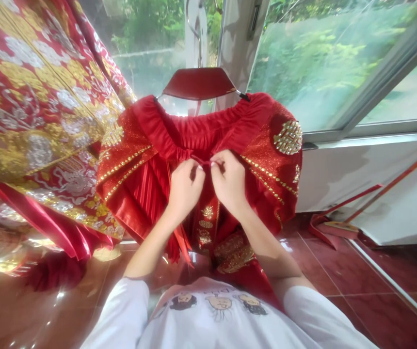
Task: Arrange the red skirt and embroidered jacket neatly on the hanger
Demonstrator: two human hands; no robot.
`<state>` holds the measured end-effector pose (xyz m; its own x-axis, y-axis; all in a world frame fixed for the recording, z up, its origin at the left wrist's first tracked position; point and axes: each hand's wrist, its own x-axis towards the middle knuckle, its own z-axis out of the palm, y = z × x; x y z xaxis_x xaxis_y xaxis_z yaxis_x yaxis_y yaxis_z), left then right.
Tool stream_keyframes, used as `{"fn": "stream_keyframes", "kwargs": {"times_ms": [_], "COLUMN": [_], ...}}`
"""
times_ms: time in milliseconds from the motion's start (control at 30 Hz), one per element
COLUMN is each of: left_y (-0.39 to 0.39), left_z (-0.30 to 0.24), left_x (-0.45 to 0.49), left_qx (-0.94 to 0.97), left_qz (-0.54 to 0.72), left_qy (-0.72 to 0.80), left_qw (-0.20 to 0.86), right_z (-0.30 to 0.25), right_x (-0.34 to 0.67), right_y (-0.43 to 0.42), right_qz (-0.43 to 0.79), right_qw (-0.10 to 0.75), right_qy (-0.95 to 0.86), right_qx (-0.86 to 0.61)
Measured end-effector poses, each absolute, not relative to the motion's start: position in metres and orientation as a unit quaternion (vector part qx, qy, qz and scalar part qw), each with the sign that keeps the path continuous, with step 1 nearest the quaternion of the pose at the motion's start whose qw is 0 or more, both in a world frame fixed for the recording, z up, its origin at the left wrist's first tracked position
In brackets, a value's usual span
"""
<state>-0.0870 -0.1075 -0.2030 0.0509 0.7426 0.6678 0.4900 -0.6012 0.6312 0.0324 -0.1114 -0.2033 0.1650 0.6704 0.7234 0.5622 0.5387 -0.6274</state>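
Note:
In front of me a red skirt (266,169) with gold beads and sequin emblems hangs from a hanger (199,83) with a dark red top piece and metal clips. At the middle of its gathered waistband, a thin dark red cord (205,163) runs between my hands. My left hand (188,184) pinches one side of the cord, fingers curled. Close beside it, my right hand (229,182) pinches the other side. Whether the cord is knotted between them I cannot tell. Red ribbon ends (184,245) dangle below my left hand.
At left hangs a large red cloth (41,97) embroidered in gold and silver. Sliding windows (321,63) stand behind the hanger. At right, a broom and dustpan (334,228) rest on the red tiled floor (372,310) by the white wall.

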Motion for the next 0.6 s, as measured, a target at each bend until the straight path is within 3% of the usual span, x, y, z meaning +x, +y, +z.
{"fn": "stream_keyframes", "kwargs": {"times_ms": [200,267,467,600], "left_y": [-0.107,-0.105,-0.104,-0.113], "left_z": [-0.178,-0.166,-0.147,-0.147], "left_x": [-0.11,-0.125,-0.156,-0.165], "left_qx": [0.699,0.719,0.712,0.716], "left_qz": [0.563,0.553,0.584,0.579], "left_qy": [0.352,0.346,0.388,0.359], "left_qw": [0.265,0.241,0.033,0.151], "right_z": [-0.187,-0.176,-0.155,-0.155], "right_x": [0.043,0.059,0.092,0.099], "right_y": [-0.109,-0.105,-0.093,-0.1], "right_qz": [-0.017,-0.037,-0.053,0.01], "right_qw": [0.624,0.611,0.606,0.564], "right_qy": [-0.632,-0.638,-0.63,-0.664], "right_qx": [-0.459,-0.467,-0.483,-0.491]}}
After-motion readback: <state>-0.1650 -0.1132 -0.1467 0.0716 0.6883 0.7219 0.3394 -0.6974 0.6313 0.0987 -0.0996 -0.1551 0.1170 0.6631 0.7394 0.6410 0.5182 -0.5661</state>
